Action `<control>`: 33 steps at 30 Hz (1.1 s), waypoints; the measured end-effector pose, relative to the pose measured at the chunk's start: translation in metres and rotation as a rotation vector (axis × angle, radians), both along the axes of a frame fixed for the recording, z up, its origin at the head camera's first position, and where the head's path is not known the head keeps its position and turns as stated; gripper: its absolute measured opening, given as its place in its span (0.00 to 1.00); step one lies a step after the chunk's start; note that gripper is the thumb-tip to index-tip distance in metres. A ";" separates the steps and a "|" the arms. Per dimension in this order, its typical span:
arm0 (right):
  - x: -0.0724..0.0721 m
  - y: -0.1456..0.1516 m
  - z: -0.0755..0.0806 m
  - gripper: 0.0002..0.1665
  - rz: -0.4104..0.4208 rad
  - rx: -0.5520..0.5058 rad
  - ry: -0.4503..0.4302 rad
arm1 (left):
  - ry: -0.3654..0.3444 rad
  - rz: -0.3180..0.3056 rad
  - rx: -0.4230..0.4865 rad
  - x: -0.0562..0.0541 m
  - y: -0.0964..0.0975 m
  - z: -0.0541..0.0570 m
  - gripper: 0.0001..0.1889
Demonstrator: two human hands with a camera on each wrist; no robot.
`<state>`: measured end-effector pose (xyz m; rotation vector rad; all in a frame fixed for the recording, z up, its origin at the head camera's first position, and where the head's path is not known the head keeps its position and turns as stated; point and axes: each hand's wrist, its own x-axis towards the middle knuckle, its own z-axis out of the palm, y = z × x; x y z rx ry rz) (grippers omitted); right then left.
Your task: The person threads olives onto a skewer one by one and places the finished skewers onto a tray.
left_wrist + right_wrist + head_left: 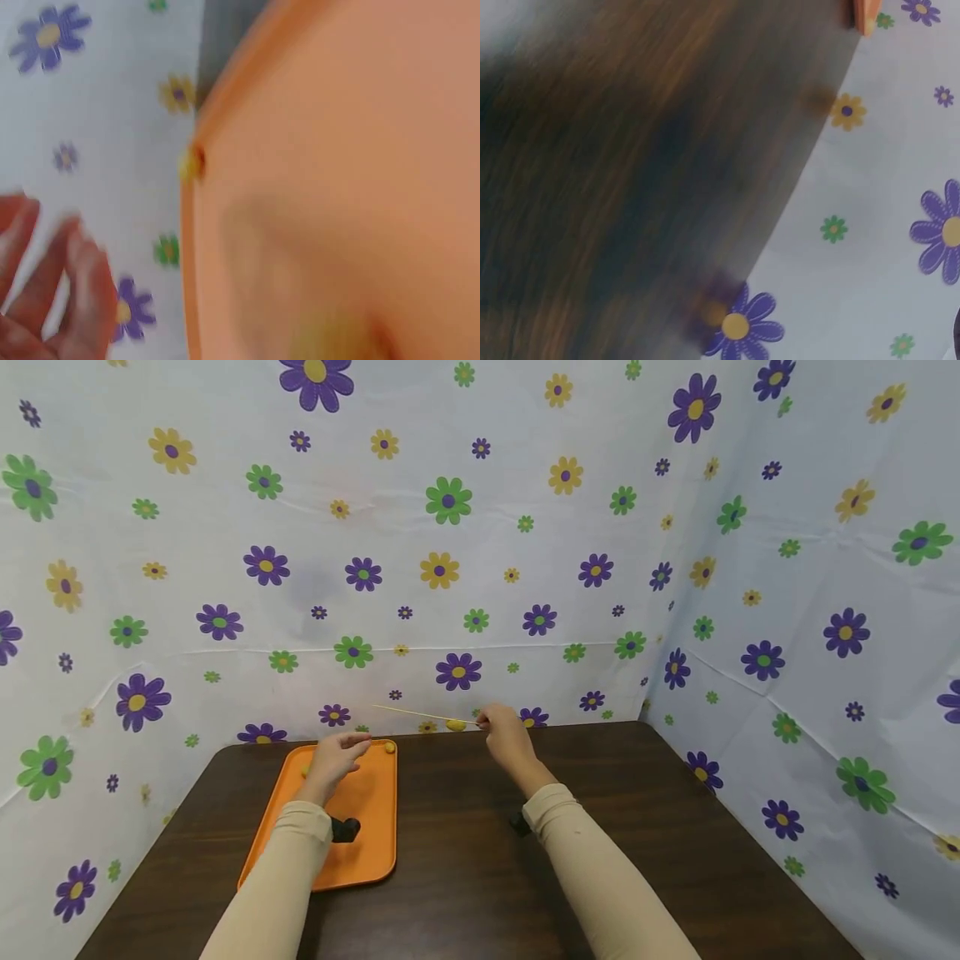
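Observation:
In the head view my right hand [510, 739] pinches one end of a thin, pale yellow stick [412, 712], like a skewer, that points left above the table's back edge. A small yellow piece [455, 725] sits on the stick near my right fingers; its kind is too small to tell. My left hand [337, 762] hovers over the orange tray [382, 827], its fingers bent loosely with nothing seen between them. Those fingers also show in the left wrist view. My right hand is out of the right wrist view.
Another small yellow piece [389, 747] lies at the tray's far right corner, and a second yellow lump [305, 771] is partly behind my left hand. The dark wooden table [600, 827] meets a flowered cloth [450, 610] at its back.

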<state>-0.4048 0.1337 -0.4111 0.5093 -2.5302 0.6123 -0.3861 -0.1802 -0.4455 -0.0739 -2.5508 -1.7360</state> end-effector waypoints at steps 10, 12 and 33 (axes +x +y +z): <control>-0.004 0.017 -0.009 0.10 0.021 0.000 0.017 | -0.022 0.095 -0.556 -0.006 -0.063 -0.002 0.23; -0.004 0.017 -0.010 0.10 0.034 0.004 0.025 | -0.031 0.073 -0.606 -0.006 -0.072 -0.005 0.22; -0.006 0.021 -0.017 0.07 0.048 0.010 0.064 | 0.003 -0.101 -0.808 -0.016 -0.097 -0.033 0.17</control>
